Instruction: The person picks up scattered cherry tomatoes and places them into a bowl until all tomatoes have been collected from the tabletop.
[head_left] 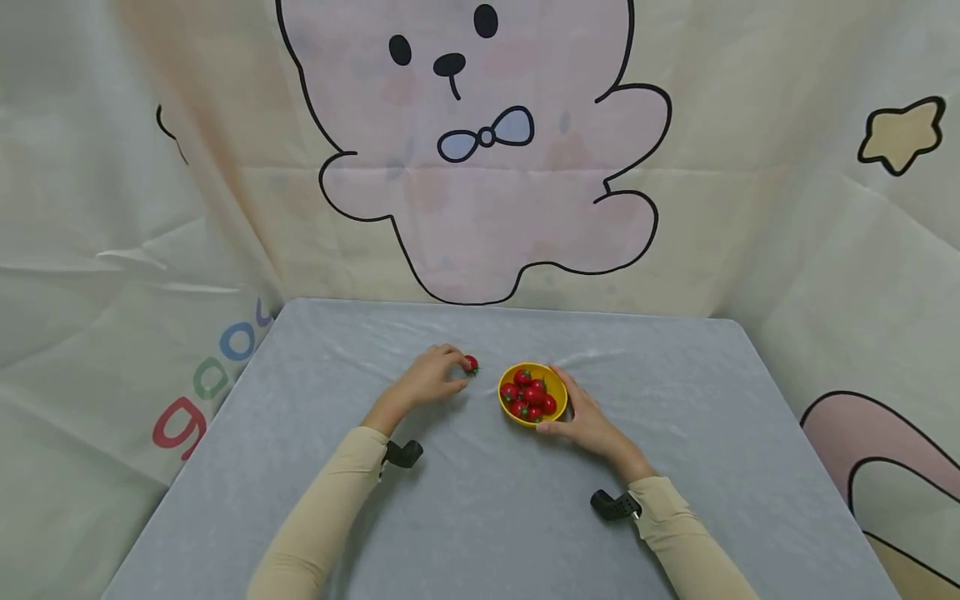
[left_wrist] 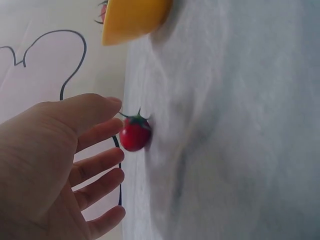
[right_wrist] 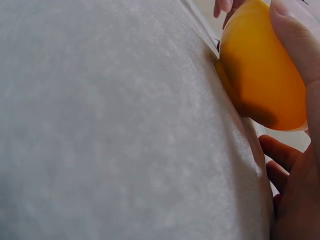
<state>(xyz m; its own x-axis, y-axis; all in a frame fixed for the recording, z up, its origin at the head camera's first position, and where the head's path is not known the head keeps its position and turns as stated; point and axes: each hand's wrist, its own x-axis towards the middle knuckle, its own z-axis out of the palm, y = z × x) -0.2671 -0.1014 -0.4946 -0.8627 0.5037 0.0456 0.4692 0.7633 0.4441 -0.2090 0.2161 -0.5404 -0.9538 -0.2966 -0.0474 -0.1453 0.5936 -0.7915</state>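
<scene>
A single cherry tomato (head_left: 471, 364), red with a green stem, rests on the table beside the fingertips of my left hand (head_left: 431, 377). In the left wrist view the fingers of that hand (left_wrist: 65, 155) are spread and loosely bent, with the tomato (left_wrist: 135, 134) just beyond them; whether a fingertip touches it I cannot tell. My right hand (head_left: 588, 421) holds the yellow bowl (head_left: 504, 415) from its right side, thumb at the near rim and fingers round the far side. Several cherry tomatoes (head_left: 534, 396) lie inside. The right wrist view shows the thumb against the bowl's outer wall (right_wrist: 260, 65).
A grey-blue cloth (head_left: 480, 517) covers the table, slightly wrinkled. Behind it hangs a printed curtain (head_left: 712, 208) with a bear drawing, and more fabric hangs at both sides. Each wrist carries a small black camera mount, such as the left one (head_left: 405, 454).
</scene>
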